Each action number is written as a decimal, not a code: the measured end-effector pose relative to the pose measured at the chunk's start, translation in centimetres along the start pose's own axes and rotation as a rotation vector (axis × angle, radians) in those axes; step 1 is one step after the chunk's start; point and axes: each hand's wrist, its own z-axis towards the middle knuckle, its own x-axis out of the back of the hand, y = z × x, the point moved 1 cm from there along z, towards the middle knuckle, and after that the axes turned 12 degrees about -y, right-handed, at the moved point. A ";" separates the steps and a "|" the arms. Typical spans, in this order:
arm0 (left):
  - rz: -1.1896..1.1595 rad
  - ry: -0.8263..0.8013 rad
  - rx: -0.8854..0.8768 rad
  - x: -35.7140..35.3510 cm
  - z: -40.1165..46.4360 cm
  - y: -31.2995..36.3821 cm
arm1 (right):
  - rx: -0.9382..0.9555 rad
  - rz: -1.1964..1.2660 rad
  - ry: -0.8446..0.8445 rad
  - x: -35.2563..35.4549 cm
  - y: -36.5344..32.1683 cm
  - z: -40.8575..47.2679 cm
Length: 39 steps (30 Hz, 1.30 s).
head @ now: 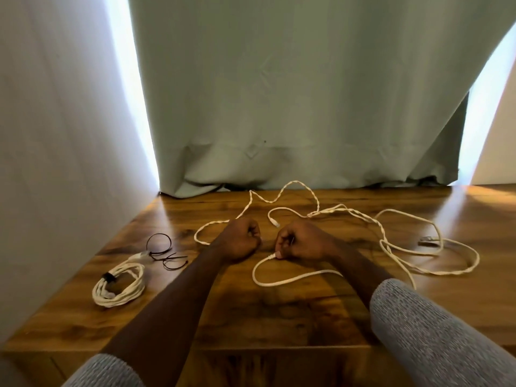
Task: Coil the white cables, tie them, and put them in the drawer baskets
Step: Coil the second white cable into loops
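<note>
Two bare forearms reach up from the bottom of the frame over a wooden table (pixel 279 317), grey sleeves (pixel 435 331) pushed back toward the elbows. The left hand (pixel 240 240), just left of centre, is curled into a fist with knuckles down on the wood; whether it holds anything inside cannot be told. The right hand (pixel 300 243), just right of centre and near the left one, pinches the end of a loose white cable (pixel 293 279) between thumb and fingertips at its lower left edge.

From that pinch the loose white cable loops down and right below the right hand, then sprawls across the right half of the table and arcs back along the far edge, passing behind both hands; a stretch of it runs to the upper left of the left fist. Its other connector end (pixel 275 222) lies between and just above the two hands.

At lower left, well apart from the hands, a coiled white cable (pixel 120 289) lies bound with a dark tie. Just above it rest several black cable ties (pixel 164 254). A pale green curtain (pixel 293 93) hangs behind the table.
</note>
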 end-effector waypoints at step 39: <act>-1.044 0.145 -0.075 1.2 7.6 -0.4 | 0.188 0.208 0.542 5.9 0.9 7.4</act>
